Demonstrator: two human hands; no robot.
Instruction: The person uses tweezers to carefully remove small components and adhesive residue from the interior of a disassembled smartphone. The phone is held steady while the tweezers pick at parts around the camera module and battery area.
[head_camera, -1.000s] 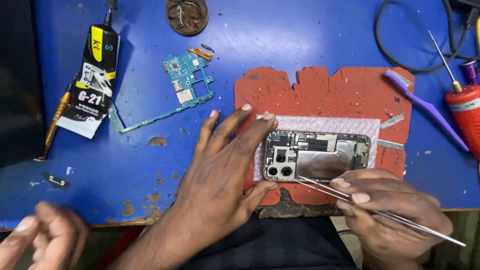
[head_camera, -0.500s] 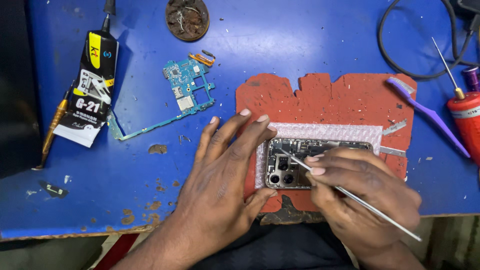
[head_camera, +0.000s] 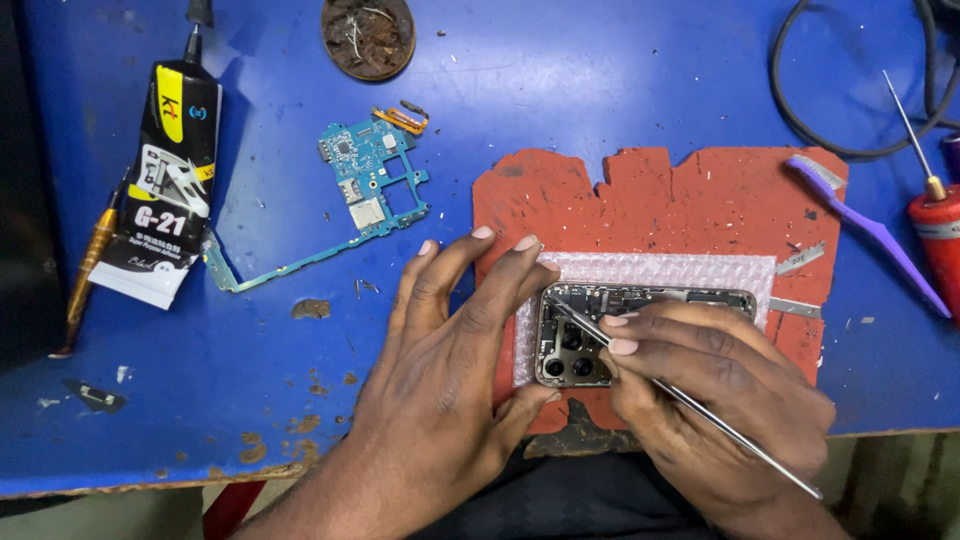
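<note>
Two hands (head_camera: 440, 390) (head_camera: 710, 395), one opened phone (head_camera: 570, 340), one tweezers (head_camera: 690, 400).

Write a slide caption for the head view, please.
Right hand probes an opened phone with tweezers; left hand steadies it.

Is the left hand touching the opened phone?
Touching: the head view shows the left hand with fingertips pressed on the opened phone's left edge.

Both hands are bare: no gloves, rings, watch or bracelet. The left hand (head_camera: 440, 400) is broad, with long fingers (head_camera: 500, 285) and short, pale, trimmed nails. The right hand (head_camera: 720, 400) has similar short nails. Both forearms are uncovered at the wrists, with no sleeves showing. Dark clothing shows at 6 o'clock.
</note>
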